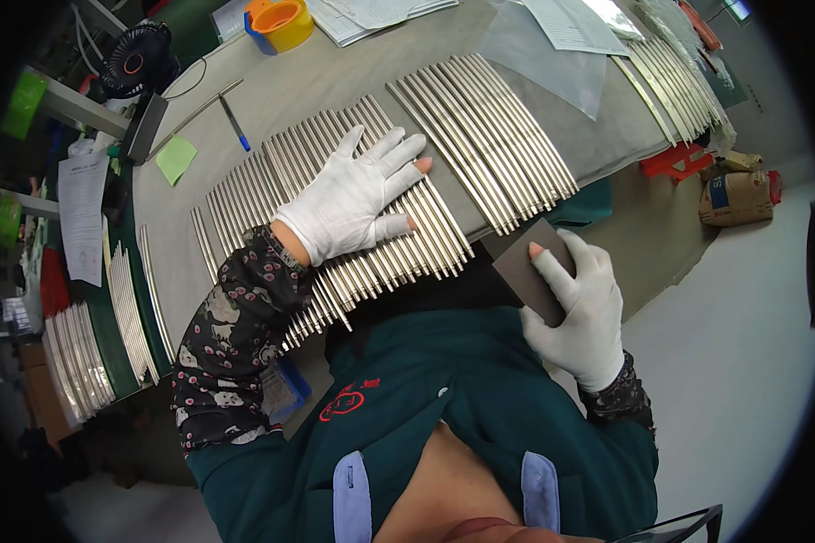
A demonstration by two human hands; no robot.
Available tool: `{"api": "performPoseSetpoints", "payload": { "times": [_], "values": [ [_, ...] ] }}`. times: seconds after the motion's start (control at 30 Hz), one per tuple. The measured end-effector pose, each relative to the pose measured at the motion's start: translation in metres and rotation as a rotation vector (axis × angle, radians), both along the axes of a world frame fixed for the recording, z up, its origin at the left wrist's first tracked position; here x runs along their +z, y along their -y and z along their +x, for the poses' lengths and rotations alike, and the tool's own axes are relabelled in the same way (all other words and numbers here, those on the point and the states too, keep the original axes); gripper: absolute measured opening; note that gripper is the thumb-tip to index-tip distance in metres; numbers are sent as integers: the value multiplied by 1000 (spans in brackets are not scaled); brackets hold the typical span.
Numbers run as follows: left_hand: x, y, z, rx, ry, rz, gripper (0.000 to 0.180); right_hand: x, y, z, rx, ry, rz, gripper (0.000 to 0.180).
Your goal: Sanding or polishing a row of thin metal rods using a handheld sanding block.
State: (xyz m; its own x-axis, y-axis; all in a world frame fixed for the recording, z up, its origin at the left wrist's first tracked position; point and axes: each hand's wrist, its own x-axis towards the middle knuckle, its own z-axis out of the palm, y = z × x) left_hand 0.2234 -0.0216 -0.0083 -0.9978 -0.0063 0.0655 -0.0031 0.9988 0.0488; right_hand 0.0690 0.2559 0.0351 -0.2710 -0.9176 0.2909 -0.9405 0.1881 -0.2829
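My left hand (pixel 351 201), in a white glove with some fingertips bare, lies flat with fingers spread on a row of thin silvery metal rods (pixel 241 201). The rods are side by side on the grey tabletop, and their near ends stick out past its front edge. At the right, off the table edge, my right hand (pixel 590 312) grips a flat dark grey sanding block (pixel 527 271) between thumb and fingers. It is gloved the same way. A second row of metal rods (pixel 484 136) lies just beyond the block, apart from the first.
Farther back are a yellow tape roll (pixel 283 25), papers (pixel 371 16), a clear plastic sheet (pixel 552 63) and a pen (pixel 235 125). A green note (pixel 177 160) and a small black fan (pixel 138 59) are at left. More rods (pixel 666 86) lie far right, above a red bin (pixel 677 164).
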Motion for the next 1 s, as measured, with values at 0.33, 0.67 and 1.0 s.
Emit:
{"api": "performPoseSetpoints", "payload": {
  "times": [0.33, 0.67, 1.0],
  "values": [
    [3, -5, 12, 53, 24, 42, 86, -1, 27, 7, 43, -16, -52, 63],
    [6, -7, 12, 41, 23, 95, 85, -4, 83, 16, 26, -140, -19, 50],
    [16, -5, 11, -19, -83, 80, 75, 8, -3, -23, -136, -45, -119, 63]
  ]
}}
